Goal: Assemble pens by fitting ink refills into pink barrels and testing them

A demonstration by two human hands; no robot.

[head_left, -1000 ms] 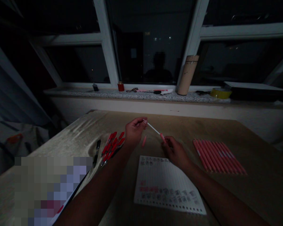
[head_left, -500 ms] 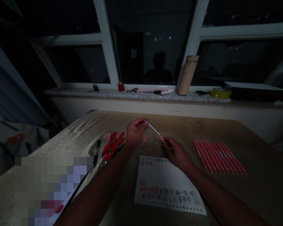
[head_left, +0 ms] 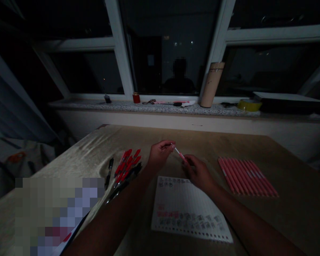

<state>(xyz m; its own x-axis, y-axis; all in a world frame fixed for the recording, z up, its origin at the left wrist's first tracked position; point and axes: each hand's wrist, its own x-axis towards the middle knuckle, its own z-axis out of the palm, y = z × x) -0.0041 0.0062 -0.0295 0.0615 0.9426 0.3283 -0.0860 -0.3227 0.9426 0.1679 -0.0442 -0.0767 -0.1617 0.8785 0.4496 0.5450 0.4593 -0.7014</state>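
Note:
My left hand [head_left: 159, 155] pinches the far end of a thin white pen refill [head_left: 177, 151] above the table. My right hand [head_left: 198, 172] is closed round a pink pen barrel [head_left: 182, 156], mostly hidden by the fingers. The refill's lower end runs into the barrel's mouth, and the two lie in one slanting line. Below the hands rests a sheet of lined paper [head_left: 186, 209] with black and red writing. Several red-capped pens [head_left: 126, 165] lie in a bunch left of my left hand.
Several pink pens or pencils [head_left: 248, 177] lie side by side at the right of the table [head_left: 208, 142]. A black pen [head_left: 109, 173] is at the left. On the windowsill [head_left: 96, 105] stand a cardboard tube [head_left: 212, 85], yellow tape [head_left: 249, 105] and a red jar [head_left: 136, 97].
My left hand has moved right and slightly down toward my right hand. Less of the white refill shows outside the barrel. The small pink piece on the table is now hidden.

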